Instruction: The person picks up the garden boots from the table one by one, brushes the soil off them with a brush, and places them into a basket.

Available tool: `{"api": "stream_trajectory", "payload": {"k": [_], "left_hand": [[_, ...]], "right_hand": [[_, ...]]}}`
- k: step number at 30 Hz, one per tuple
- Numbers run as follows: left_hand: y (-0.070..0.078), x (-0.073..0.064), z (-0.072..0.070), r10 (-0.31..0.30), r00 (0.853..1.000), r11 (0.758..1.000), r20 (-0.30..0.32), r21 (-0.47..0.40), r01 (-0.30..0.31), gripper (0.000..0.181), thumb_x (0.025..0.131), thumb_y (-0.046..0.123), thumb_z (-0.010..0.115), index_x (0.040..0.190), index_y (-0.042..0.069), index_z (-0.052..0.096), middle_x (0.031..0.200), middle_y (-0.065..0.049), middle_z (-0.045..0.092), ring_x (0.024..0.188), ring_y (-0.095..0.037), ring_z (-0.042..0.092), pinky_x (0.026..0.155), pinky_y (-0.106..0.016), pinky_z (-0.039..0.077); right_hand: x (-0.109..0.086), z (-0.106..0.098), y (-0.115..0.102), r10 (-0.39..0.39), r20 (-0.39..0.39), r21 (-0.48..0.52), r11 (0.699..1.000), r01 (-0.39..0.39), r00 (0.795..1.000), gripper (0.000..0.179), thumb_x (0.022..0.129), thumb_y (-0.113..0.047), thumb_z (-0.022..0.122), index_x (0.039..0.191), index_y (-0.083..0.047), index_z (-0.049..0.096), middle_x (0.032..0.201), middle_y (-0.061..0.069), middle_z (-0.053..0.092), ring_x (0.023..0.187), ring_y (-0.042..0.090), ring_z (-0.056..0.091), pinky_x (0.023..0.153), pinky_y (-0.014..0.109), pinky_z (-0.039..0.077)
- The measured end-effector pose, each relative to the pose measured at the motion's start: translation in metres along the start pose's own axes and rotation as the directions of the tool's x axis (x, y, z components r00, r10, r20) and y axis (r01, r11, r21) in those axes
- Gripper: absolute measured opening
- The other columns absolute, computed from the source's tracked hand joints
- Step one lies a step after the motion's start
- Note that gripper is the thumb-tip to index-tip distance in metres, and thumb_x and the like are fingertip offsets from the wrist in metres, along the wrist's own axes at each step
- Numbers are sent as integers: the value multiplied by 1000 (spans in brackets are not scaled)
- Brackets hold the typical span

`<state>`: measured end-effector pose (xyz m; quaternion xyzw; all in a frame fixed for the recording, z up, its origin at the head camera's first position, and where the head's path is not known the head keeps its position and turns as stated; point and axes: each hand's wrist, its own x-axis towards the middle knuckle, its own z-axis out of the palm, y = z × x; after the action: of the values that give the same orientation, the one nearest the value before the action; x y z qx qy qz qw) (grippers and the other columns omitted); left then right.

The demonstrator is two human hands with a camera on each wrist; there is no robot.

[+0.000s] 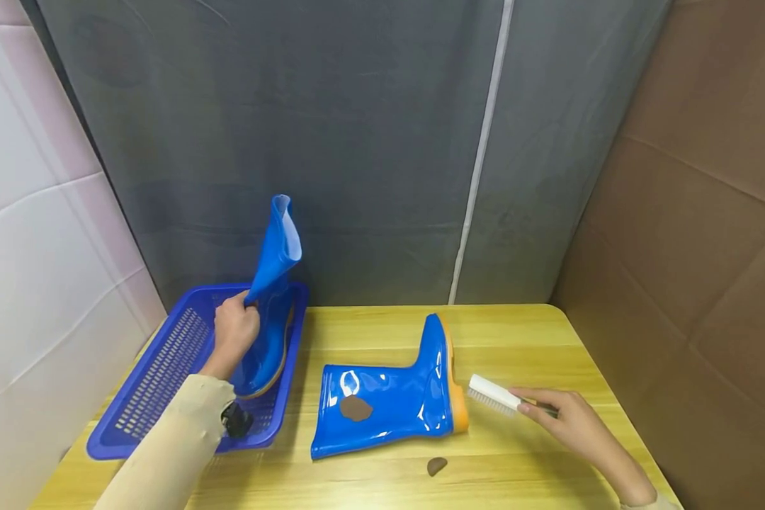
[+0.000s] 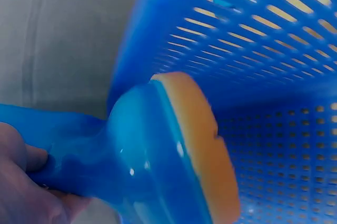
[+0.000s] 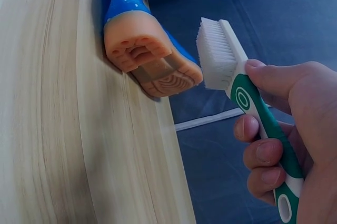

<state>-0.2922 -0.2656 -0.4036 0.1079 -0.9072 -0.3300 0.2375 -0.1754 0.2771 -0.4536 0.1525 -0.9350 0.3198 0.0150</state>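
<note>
My left hand (image 1: 236, 327) grips the shaft of a blue rain boot (image 1: 269, 333), which is upright in the blue plastic basket (image 1: 188, 294) with its opening tilted to the right. In the left wrist view the boot's orange sole (image 2: 197, 145) faces the basket's slotted wall; whether it touches the bottom I cannot tell. A second blue rain boot (image 1: 382, 386) lies on its side on the table, with a brown patch (image 1: 355, 408) on its shaft. My right hand (image 1: 570, 418) holds a scrub brush (image 3: 258, 108) by its green-and-white handle, bristles toward that boot's sole and apart from it.
A small brown piece (image 1: 436, 465) lies on the wooden table (image 1: 503, 478) in front of the lying boot. A grey curtain (image 1: 357, 142) hangs behind the table. White fabric (image 1: 44, 198) stands at the left and a brown panel (image 1: 695, 234) at the right.
</note>
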Motion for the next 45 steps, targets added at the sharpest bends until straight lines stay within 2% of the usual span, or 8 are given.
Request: {"api": "stream_trajectory", "payload": {"k": [4, 10, 20, 25, 31, 34, 40, 45], "left_hand": [[-11, -3, 3, -26, 999, 1000, 26, 12, 26, 22, 91, 3, 41, 73, 4, 53, 70, -13, 50, 68, -30, 47, 55, -34, 31], [-23, -5, 7, -7, 991, 1000, 130, 25, 3, 23, 94, 6, 42, 90, -2, 63, 80, -21, 59, 75, -36, 54, 59, -38, 40], [-20, -9, 10, 18, 946, 996, 324, 73, -44, 16, 93, 9, 47, 89, 1, 61, 77, -17, 58, 71, -31, 53, 57, -35, 40], [-15, -10, 7, 27, 901, 988, 433, 127, -90, 34, 86, 5, 50, 116, -7, 61, 102, -32, 66, 87, -42, 62, 78, -54, 53], [-1, -13, 3, 37, 804, 953, 594, 220, -206, 65, 79, -5, 48, 142, -16, 36, 135, -41, 49, 121, -54, 53, 104, -60, 45], [3, -16, 3, 32, 775, 942, 631, 240, -234, 67, 81, -6, 47, 144, -18, 29, 138, -43, 44, 127, -56, 48, 108, -61, 41], [3, -16, 1, 64, 777, 930, 626, 246, -274, 65, 80, -5, 49, 141, -20, 32, 134, -43, 47, 124, -56, 50, 107, -61, 42], [12, -18, -12, 149, 807, 903, 571, 255, -347, 62, 78, -5, 53, 136, -21, 39, 133, -42, 50, 125, -56, 49, 109, -60, 40]], "right_hand": [[-1, 1, -1, -4, -1, -9, 1000, 4, 1000, 36, 94, -43, 63, 125, -26, 69, 118, 4, 74, 83, -1, 61, 66, 20, 50], [-1, 3, 0, -6, 15, 7, 1000, 6, 1000, 35, 93, -43, 63, 124, -28, 69, 117, 3, 74, 77, -1, 56, 64, 19, 46], [-1, 3, -3, 2, 42, -2, 1000, -2, 999, 36, 93, -47, 62, 124, -31, 69, 119, 2, 73, 79, 0, 56, 65, 19, 47], [1, 4, -2, -1, 52, -2, 1000, 1, 999, 37, 93, -46, 62, 125, -29, 69, 119, 3, 73, 78, -1, 56, 65, 19, 46], [3, 9, 3, -45, 49, -20, 999, 46, 998, 37, 93, -45, 62, 124, -24, 70, 117, 5, 74, 78, -4, 56, 64, 18, 48], [4, 12, 4, -46, 51, -37, 998, 48, 998, 39, 93, -46, 62, 124, -24, 70, 118, 4, 74, 83, -4, 59, 66, 18, 50], [7, 16, 4, -32, 69, -57, 998, 36, 997, 40, 92, -50, 62, 124, -27, 70, 119, 1, 74, 88, -3, 61, 68, 18, 51], [8, 14, 4, -42, 64, -69, 997, 46, 997, 41, 91, -51, 63, 124, -28, 69, 119, -1, 74, 87, -3, 60, 69, 20, 52]]}}
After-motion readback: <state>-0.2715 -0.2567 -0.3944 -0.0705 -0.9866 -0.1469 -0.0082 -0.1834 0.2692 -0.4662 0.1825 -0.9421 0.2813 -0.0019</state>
